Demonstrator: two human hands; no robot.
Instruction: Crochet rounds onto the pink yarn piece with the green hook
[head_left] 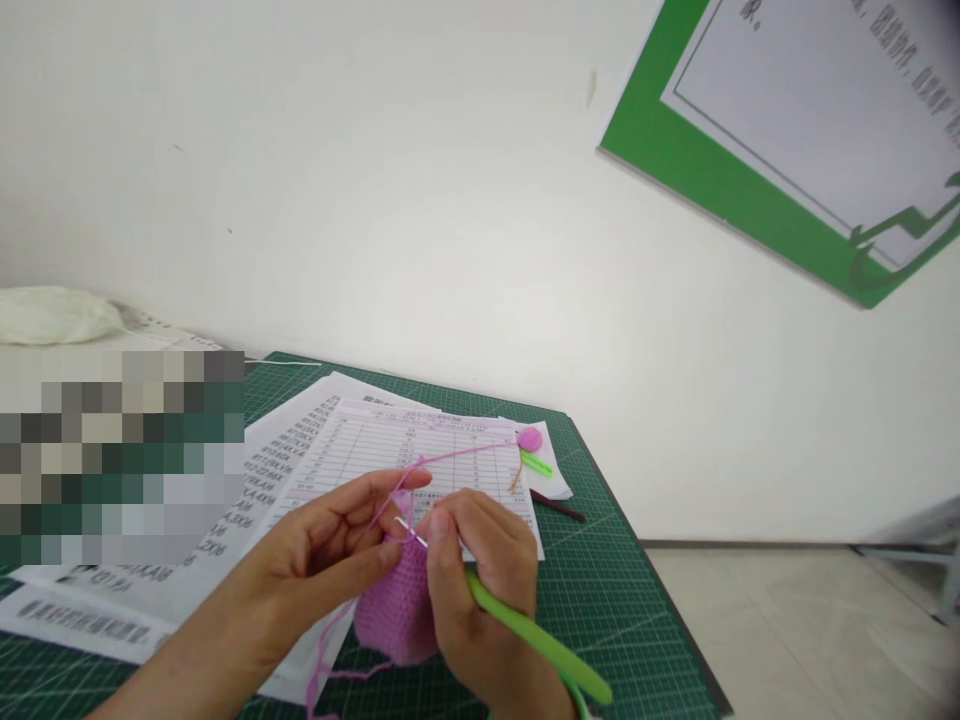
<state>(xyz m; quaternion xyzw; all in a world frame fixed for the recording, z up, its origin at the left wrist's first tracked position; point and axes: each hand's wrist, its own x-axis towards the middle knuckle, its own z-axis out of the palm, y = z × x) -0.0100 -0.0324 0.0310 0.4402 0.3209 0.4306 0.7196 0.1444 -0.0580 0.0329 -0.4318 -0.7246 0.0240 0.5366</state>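
The pink crochet piece (396,610) is between both hands, over the green cutting mat (600,600). The left hand (319,550) pinches its upper rim between thumb and fingers, index finger extended with yarn (472,450) over it. The right hand (484,585) is curled, fingers clamped round the green-handled crochet hook (540,640), tip at the rim. Beyond lie printed sheets (360,430); bare mat runs rightward to its edge.

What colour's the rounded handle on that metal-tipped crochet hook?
The rounded handle is lime green, clearest in the head view.
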